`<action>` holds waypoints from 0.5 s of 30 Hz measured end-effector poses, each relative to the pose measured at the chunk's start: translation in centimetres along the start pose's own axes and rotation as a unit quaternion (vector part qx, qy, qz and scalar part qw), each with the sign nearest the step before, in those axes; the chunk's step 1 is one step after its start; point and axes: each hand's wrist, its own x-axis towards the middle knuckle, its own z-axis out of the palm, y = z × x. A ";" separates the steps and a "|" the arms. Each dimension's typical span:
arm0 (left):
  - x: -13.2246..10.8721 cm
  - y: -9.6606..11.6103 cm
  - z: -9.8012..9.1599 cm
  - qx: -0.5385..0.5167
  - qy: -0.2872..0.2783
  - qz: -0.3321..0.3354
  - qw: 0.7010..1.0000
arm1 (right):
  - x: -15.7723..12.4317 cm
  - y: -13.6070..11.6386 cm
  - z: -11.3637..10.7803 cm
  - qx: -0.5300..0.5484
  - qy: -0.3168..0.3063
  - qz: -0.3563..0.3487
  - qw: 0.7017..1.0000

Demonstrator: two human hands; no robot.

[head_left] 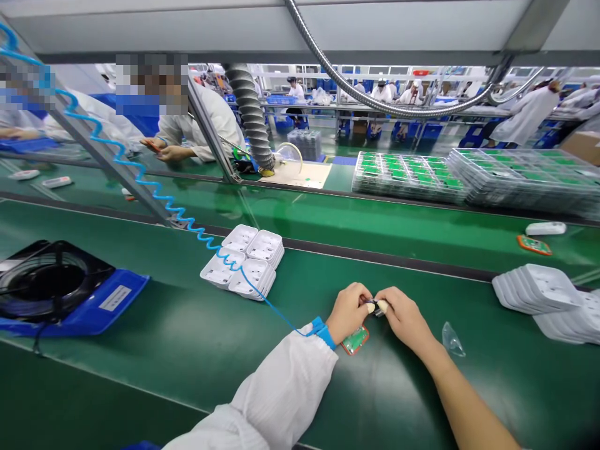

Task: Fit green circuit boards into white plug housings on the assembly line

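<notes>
My left hand (350,311) and my right hand (404,317) meet over the green bench, pinching a small black part (376,307) between the fingertips. Pale covers show on the digits, and the part is too small to name. Around my left wrist is a blue wrist strap (323,332) with a coiled cord. A green circuit board (355,340) in an orange frame lies on the bench just below my left hand. To the right of my right hand sits a clear plastic piece (452,340).
White plastic housings (253,265) stand stacked left of centre, with more white housings (537,290) at the right. A black fan (54,275) rests on a blue tray (112,303). Beyond the belt (323,215) are trays of boards (405,172). A co-worker (206,119) sits opposite.
</notes>
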 end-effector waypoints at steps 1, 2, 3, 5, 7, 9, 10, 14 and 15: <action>0.0 0.0 0.0 0.003 -0.002 0.003 1.000 | 0.0 0.0 0.0 0.000 0.000 0.001 1.000; 0.0 0.0 0.0 0.009 -0.003 0.006 1.000 | 0.0 0.0 0.0 0.000 0.000 0.001 1.000; 0.0 0.0 -0.1 0.018 -0.005 0.011 1.000 | 0.0 -0.1 0.0 0.002 0.001 0.002 1.000; -0.1 0.0 -0.1 0.044 -0.005 0.027 0.999 | 0.0 -0.2 0.0 0.004 0.002 0.001 1.000; -0.1 -0.1 -0.1 0.080 -0.004 0.048 0.996 | 0.1 -0.3 0.1 0.003 0.003 -0.005 1.000; -0.2 -0.2 -0.1 0.121 -0.005 0.073 0.990 | 0.1 -0.4 0.3 -0.003 0.006 -0.015 1.000; -0.3 -0.3 -0.1 0.142 -0.007 0.086 0.986 | 0.2 -0.4 0.4 -0.006 0.007 -0.020 1.000; -0.7 -0.2 -0.1 0.217 -0.019 0.118 0.969 | 0.1 -0.3 0.9 -0.037 0.003 -0.033 0.999; -0.8 -0.1 0.0 0.233 -0.021 0.120 0.965 | 0.0 -0.3 1.1 -0.053 0.002 -0.036 0.998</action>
